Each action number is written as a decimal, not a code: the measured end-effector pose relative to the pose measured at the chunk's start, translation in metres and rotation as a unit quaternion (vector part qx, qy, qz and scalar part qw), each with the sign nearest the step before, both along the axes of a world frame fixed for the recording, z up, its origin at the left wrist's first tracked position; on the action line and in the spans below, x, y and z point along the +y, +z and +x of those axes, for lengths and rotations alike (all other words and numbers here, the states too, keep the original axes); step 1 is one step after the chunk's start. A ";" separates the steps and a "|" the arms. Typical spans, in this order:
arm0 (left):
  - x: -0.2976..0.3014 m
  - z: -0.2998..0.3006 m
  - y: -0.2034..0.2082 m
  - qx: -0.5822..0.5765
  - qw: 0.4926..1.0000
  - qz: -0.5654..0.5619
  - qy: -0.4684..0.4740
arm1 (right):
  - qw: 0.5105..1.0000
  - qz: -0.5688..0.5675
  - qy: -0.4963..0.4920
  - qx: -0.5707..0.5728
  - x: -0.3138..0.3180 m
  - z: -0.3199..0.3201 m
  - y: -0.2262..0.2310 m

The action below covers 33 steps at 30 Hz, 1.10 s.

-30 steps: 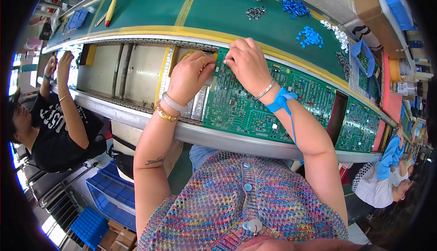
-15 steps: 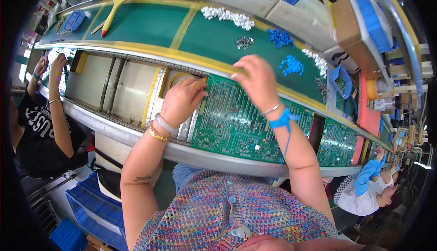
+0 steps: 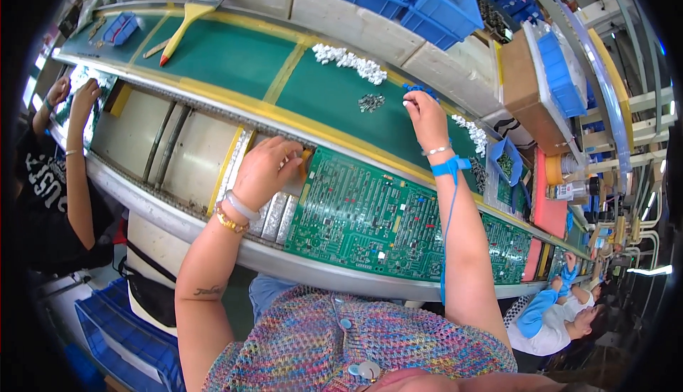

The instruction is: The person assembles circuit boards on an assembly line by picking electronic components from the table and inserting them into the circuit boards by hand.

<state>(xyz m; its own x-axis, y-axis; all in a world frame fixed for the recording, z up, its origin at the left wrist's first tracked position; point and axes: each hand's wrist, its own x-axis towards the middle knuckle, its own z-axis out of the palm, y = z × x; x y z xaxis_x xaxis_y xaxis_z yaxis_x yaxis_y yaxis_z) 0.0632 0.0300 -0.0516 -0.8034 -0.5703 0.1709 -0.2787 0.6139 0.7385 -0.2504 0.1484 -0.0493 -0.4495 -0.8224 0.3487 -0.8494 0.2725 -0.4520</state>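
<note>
Noted right hand (image 3: 429, 123) swung off the green circuit board (image 3: 359, 214) since the previous view and out over the table (image 3: 235, 54), to blue parts (image 3: 413, 88) partly hidden behind it. Took that to mean supply side, not board side: probably no fitting by the right grip just then. Saw right grip drawn nearly together, thumb toward fingertips; could not tell whether around a part, with only a small pale spot at the tips, perhaps a nail. Found left hand (image 3: 262, 171) little shifted, loosely curled; could not tell if anything sat inside that grip, nor whether in contact with the board. Placed the board just right of the left grip and nearer the body than the right grip. Logged dark parts (image 3: 371, 103) left of the right grip, white parts (image 3: 348, 63) beyond those. Spotted brush (image 3: 186, 25) well beyond the left grip.
</note>
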 end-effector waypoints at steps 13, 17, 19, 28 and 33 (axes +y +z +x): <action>-0.003 -0.001 0.004 0.012 0.999 0.045 0.013 | 0.982 0.042 0.174 -0.066 0.017 0.133 0.015; 0.000 0.000 0.003 0.018 0.999 0.033 0.016 | 0.981 0.061 0.181 -0.038 0.018 0.133 0.011; 0.000 0.000 0.004 0.014 0.999 0.031 0.011 | 0.981 0.070 0.180 -0.029 0.018 0.133 0.011; -0.001 0.000 0.006 -0.012 0.999 0.042 0.004 | 0.981 0.067 0.182 0.004 0.017 0.135 0.013; -0.003 -0.001 -0.001 -0.036 0.999 0.013 -0.023 | 0.988 -0.026 0.155 0.001 0.023 0.132 0.028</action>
<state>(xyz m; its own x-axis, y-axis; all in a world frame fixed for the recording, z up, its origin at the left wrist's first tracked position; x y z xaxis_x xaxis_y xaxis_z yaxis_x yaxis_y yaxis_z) 0.0624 0.0268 -0.0529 -0.8389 -0.5353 0.0986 -0.3024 0.6090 0.7333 -0.1185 0.1717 -0.0209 -0.1786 -0.9009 0.3957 -0.8896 -0.0239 -0.4561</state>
